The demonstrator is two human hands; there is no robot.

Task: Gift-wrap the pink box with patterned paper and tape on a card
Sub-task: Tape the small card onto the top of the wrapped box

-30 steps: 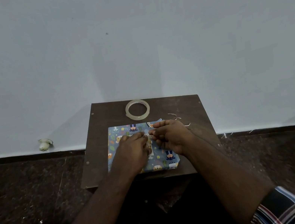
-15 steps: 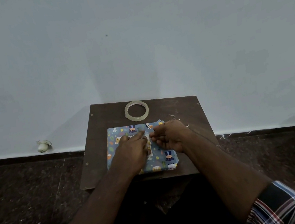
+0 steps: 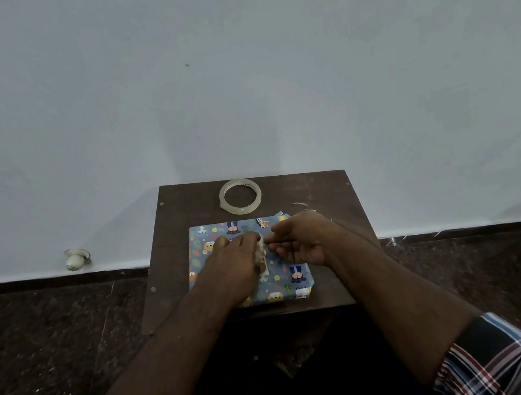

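Table (image 3: 317,194) first: small, dark, pushed against the wall, and the box (image 3: 288,283) fills most of its near half, lying flat with its front edge almost at the table's near edge. Paper (image 3: 204,242), blue with little animals, already covers every side I can see; no pink shows. One flap sticks up a bit at the box's far right corner, so that end looks less secure than the rest.

Left hand (image 3: 236,267) lies over the middle of the box, its fingers bent onto a pale card (image 3: 263,259) that they press down against the paper. Right hand (image 3: 298,243) meets it from the other side, fingertips pinched at the card's edge; I cannot tell whether a strip of tape is between them.

Tape (image 3: 240,196) sits as a roll near the table's far edge, clear of both hands.

Risks, as I judge them: the card may slide or go on crooked if the left hand eases off too soon, a strip could fold onto itself, and a hard push toward the body might tip the box off the near edge.
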